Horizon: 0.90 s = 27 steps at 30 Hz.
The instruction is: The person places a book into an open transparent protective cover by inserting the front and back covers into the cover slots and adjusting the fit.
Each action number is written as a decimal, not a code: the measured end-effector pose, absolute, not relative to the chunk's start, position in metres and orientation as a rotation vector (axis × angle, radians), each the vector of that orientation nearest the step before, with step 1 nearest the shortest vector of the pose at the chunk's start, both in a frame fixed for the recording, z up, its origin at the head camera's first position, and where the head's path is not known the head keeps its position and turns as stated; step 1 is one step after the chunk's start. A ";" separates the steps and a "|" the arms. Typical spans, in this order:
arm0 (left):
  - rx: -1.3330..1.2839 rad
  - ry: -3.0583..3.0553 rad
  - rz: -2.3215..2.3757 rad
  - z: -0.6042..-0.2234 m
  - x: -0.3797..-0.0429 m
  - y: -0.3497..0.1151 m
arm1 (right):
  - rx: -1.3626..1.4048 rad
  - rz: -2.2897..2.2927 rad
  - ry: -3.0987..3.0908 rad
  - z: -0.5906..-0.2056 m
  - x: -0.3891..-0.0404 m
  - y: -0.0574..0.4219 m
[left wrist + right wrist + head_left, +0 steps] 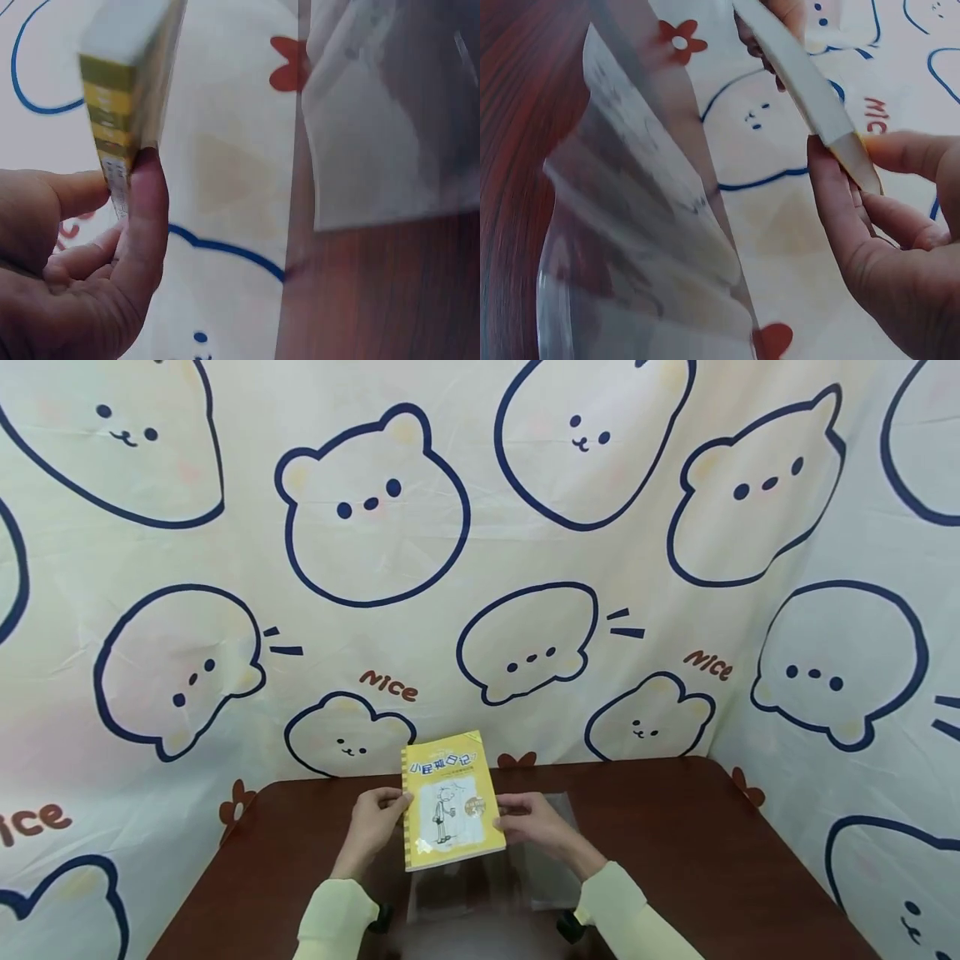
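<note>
A yellow paperback book (452, 802) with a cartoon figure on its cover is held up over the table, front facing the head camera. At its left side, the left hand (377, 827) pinches the spine edge between thumb and fingers. The right hand (546, 828) grips the opposite edge, thumb on the front. In the left wrist view the striped spine (112, 112) sits between thumb and fingers. The page edges (802, 82) show in the right wrist view. Below and behind the book lies a clear plastic sleeve (551, 868), partly hidden by the book and right hand.
The dark brown wooden table (675, 852) runs back to a hanging cloth (540, 552) printed with bear outlines. More of this cloth encloses the left and right sides. Pale yellow-green sleeves (337, 914) cover the forearms.
</note>
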State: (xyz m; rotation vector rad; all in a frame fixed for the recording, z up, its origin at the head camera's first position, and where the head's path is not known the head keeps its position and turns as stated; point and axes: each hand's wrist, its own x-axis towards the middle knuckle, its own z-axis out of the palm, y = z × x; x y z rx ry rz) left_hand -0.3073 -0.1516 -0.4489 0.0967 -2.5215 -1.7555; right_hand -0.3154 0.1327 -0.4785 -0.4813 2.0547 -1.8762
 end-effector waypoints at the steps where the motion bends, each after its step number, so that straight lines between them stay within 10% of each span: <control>1: 0.088 -2.519 -1.763 -0.449 -0.307 -0.148 | -0.477 -1.873 2.059 -0.480 -0.315 0.137; 27: -0.362 -2.587 -1.877 -0.478 -0.304 -0.084 | -0.293 -1.780 2.292 -0.500 -0.299 0.210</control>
